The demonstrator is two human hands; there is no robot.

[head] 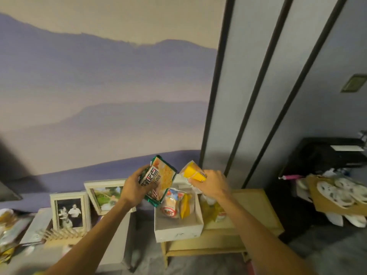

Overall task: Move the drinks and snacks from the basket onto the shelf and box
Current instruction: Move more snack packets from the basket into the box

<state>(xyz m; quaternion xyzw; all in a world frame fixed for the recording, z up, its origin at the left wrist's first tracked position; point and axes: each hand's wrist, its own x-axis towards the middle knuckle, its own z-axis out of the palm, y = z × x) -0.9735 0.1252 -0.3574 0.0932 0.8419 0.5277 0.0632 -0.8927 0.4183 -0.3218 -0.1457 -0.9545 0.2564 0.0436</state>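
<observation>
My left hand (133,187) grips a green and yellow snack packet (158,180), held up in the air above the white box (178,232). A yellow snack packet (193,171) is held in my right hand (211,184), just right of the green one and over the box's back edge. Inside the box lie a red and white snack bag (170,205) and a yellow packet (185,205). The box stands on a low wooden shelf (256,205), where several drink bottles (218,212) sit partly hidden behind my right forearm. The basket is not in view.
Two framed photos (70,212) lean against the wall on a grey cabinet (113,245) at the left. Packets lie at the far left edge (6,231). A brown board with lotus-root slices (341,193) and a dark unit (325,153) sit at the right.
</observation>
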